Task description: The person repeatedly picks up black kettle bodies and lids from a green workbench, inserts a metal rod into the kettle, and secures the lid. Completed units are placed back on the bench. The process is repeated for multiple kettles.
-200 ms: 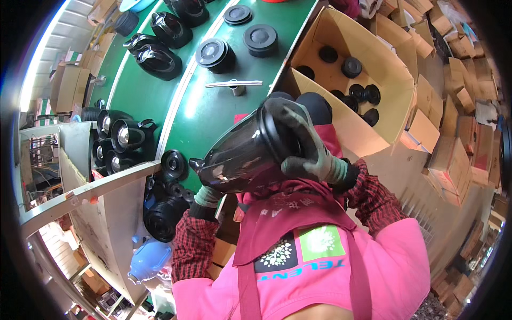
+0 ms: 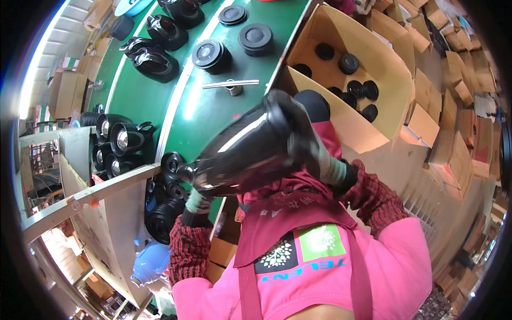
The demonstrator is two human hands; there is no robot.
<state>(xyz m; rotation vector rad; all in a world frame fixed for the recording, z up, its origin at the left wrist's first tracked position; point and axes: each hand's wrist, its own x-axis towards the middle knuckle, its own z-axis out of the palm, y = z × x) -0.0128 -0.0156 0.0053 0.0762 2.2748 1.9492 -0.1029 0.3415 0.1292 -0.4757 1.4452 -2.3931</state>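
Observation:
A glossy black thermos jug (image 2: 245, 146) lies tilted across my lap, its spout end at the left and its wide base end at the upper right. My right hand (image 2: 318, 154), in a grey-green glove, grips the base end; its fingers are smeared by motion. At the spout end, the gloved left hand (image 2: 198, 199) holds the jug from below, with most of its fingers hidden behind it. Beyond the jug, on the green table (image 2: 213, 120), a thin pale rod (image 2: 230, 84) rests across a small metal cup (image 2: 233, 90).
Black round lids (image 2: 256, 38) and several black jugs (image 2: 154, 64) stand on the table. More jugs with silvery mouths (image 2: 121, 140) lie at left, near a metal rail (image 2: 114, 186). An open carton (image 2: 384, 117) at right holds several black round parts. Stacked black rings (image 2: 162, 218) sit at lower left.
The jug has turned in my hands, its base end swinging upward. My right hand has moved from across the base face to the base's lower right side.

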